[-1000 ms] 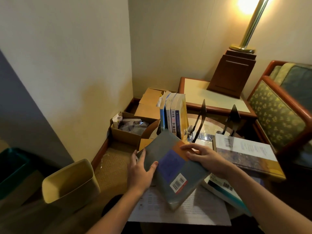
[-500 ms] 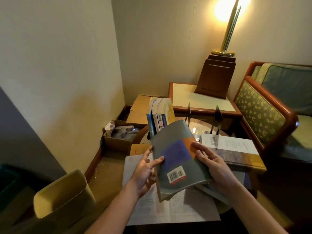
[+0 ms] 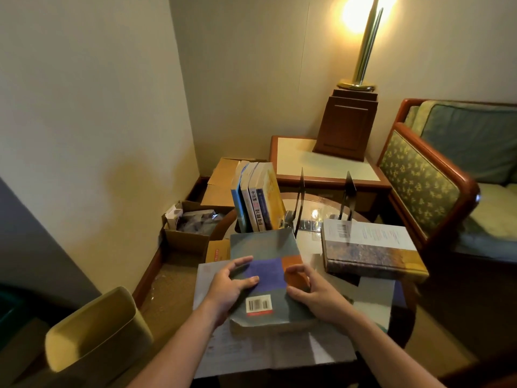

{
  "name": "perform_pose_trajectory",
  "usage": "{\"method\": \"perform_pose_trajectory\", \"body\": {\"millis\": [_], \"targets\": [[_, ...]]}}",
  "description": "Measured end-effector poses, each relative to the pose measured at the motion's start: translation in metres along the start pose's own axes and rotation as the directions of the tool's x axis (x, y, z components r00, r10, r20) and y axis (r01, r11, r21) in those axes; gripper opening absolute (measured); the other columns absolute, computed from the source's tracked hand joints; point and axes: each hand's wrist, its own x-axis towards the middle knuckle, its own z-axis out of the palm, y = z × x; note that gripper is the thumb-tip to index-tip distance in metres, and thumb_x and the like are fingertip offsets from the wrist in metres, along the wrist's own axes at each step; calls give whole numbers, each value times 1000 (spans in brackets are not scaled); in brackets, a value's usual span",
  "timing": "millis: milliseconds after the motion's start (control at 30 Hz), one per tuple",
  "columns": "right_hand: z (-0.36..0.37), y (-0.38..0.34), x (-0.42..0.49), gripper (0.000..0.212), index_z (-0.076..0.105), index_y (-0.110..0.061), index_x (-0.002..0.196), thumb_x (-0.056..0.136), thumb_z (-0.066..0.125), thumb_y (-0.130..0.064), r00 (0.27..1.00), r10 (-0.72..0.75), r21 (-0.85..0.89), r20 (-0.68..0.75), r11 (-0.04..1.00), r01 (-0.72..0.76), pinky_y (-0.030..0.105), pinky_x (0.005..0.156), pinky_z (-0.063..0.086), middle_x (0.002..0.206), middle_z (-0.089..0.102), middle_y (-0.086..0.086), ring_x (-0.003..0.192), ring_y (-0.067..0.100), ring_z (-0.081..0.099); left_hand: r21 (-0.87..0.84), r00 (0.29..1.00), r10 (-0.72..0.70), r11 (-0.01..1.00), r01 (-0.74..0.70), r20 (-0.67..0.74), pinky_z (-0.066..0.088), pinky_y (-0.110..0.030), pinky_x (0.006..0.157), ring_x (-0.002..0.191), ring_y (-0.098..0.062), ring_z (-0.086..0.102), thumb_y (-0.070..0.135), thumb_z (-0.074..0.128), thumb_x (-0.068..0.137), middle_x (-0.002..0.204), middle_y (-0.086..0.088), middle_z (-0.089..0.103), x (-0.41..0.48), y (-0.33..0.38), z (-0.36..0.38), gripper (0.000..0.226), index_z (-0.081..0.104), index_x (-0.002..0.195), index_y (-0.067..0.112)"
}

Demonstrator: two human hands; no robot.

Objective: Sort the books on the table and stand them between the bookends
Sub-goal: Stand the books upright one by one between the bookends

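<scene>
A grey book [image 3: 265,247] with a purple and an orange patch and a barcode lies back cover up in front of me, just over the papers [image 3: 279,357]. My left hand [image 3: 228,288] holds its left edge, thumb on the cover. My right hand [image 3: 314,294] grips its right side, fingers curled on the orange patch. Several books [image 3: 257,197] stand upright at the table's far left. Right of them stand two black bookends [image 3: 298,203] [image 3: 348,196] with a gap between them. A thick book [image 3: 369,247] lies flat at the right.
The round glass table [image 3: 316,212] is small. On the floor at the left are open cardboard boxes [image 3: 190,233] and a yellow bin [image 3: 95,331]. Behind stands a side table [image 3: 321,166] with a lamp base [image 3: 347,124]. An armchair [image 3: 425,180] flanks the right.
The grey book has turned from slanted to square with me, barcode end nearest, and come lower over the papers. Both hands have shifted along its sides.
</scene>
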Motion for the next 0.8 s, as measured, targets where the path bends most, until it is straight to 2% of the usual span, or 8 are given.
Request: {"method": "perform_pose_trajectory", "body": {"millis": [167, 267, 400, 500, 600, 733, 800], "targets": [[9, 9, -1, 43, 51, -42, 121, 88, 75, -28, 1000, 17, 92, 10, 996, -17, 43, 90, 58, 124, 54, 1, 107, 22, 62, -34, 1000, -12, 999, 13, 26, 61, -37, 70, 96, -28, 73, 0, 68, 89, 122, -10, 64, 4, 9, -15, 43, 72, 118, 31], [4, 9, -1, 50, 51, -45, 122, 84, 79, -28, 999, -16, 216, 29, 976, 9, 47, 89, 59, 122, 57, 9, 108, 28, 65, -35, 994, 26, 999, -22, 108, 61, -38, 72, 102, -29, 72, 0, 64, 91, 128, -11, 62, 2, 27, -23, 43, 72, 120, 30], [-6, -5, 8, 49, 54, -40, 124, 85, 78, -21, 986, -139, 318, -89, 934, 160, 52, 84, 60, 126, 55, 15, 110, 34, 63, -30, 961, 48, 999, -41, 273, 60, -43, 84, 111, -26, 69, -2, 57, 96, 127, -7, 67, 0, 53, -27, 45, 67, 128, 29], [-23, -24, 8, 38, 58, -32, 118, 89, 71, -11, 956, -153, 385, -250, 890, 243, 45, 78, 62, 130, 45, 10, 112, 34, 59, 8, 938, 81, 996, -89, 337, 59, -42, 86, 117, -26, 66, -2, 55, 97, 132, -1, 64, 2, 72, -22, 44, 69, 126, 28], [-43, -38, -1, 33, 65, -32, 111, 92, 66, -5, 930, -197, 340, -310, 891, 302, 41, 73, 61, 128, 44, 7, 112, 33, 57, 18, 937, 102, 993, -114, 333, 60, -36, 83, 115, -23, 67, 2, 53, 99, 129, 3, 67, 8, 88, -15, 37, 71, 122, 25], [-72, -57, -16, 51, 64, -49, 124, 94, 63, -8, 936, -244, 308, -254, 897, 317, 48, 79, 61, 132, 47, 0, 113, 27, 58, 132, 943, 102, 980, -150, 316, 57, -21, 73, 98, -5, 70, 8, 60, 97, 105, 21, 73, 16, 109, -7, 30, 71, 122, 21], [-88, -65, -21, 51, 66, -48, 122, 93, 63, -7, 935, -285, 265, -211, 904, 336, 47, 80, 61, 132, 54, -1, 113, 29, 62, 181, 942, 122, 966, -185, 311, 55, -22, 78, 103, -3, 66, 12, 66, 94, 109, 22, 71, 22, 118, 0, 25, 75, 115, 22]]}}
